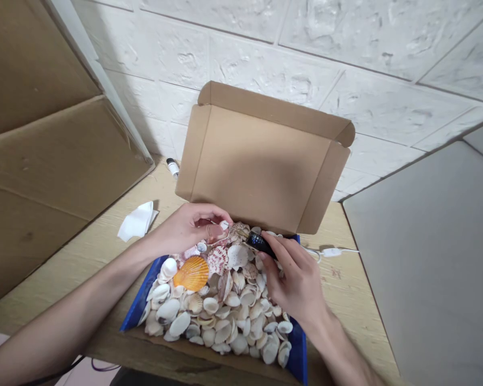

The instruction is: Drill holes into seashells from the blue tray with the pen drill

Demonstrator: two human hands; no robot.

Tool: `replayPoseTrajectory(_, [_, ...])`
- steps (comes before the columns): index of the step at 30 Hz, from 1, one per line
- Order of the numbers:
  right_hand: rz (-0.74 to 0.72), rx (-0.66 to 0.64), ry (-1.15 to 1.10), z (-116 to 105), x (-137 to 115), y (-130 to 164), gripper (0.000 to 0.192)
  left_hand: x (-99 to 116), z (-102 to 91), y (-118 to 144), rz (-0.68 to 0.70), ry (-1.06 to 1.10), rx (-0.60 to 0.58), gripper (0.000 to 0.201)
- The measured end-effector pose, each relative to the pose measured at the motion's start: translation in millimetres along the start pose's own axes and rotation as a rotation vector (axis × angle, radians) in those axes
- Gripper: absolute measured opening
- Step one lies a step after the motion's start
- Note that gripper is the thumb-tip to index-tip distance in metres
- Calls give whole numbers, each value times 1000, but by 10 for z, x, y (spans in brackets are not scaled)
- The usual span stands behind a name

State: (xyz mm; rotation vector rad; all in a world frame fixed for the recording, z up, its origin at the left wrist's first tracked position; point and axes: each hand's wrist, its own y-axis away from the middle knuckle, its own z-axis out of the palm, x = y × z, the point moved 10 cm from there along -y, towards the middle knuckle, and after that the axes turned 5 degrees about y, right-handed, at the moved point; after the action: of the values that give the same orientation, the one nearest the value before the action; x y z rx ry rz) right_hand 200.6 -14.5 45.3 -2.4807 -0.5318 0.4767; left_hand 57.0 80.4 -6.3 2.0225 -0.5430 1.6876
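Observation:
A cardboard box (261, 161) with its lid standing open holds a blue-lined heap of several seashells (225, 311), mostly white, with one orange scallop (192, 272). My left hand (189, 228) hovers over the far left of the heap and pinches a small pale shell (224, 225) between thumb and fingers. My right hand (293, 279) grips a small black tool (260, 242), its tip pointing left toward that shell. A white cord (330, 252) trails right from the tool across the table.
The wooden table (354, 289) meets a white brick wall behind. A crumpled white tissue (137, 221) lies left of the box, with a small bottle (173, 166) near the wall. Large cardboard sheets (44, 150) lean at left; a grey panel (434, 257) stands at right.

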Motion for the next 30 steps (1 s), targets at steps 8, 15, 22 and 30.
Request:
replayPoseTrajectory(8, [29,11,-2,-8,22,-1,35,32,-60,6,63,18,12,24])
replayPoseTrajectory(15, [19,10,-18,-15,12,-11,36,31,-61,8,15,24,33,28])
replayPoseTrajectory(22, [17,1,-29,1,13,0,34,16,-70,1,16,29,48,28])
replayPoseTrajectory(30, [19,-13,-38,12,16,0,36,18,-28,1,-2,5,17,22])
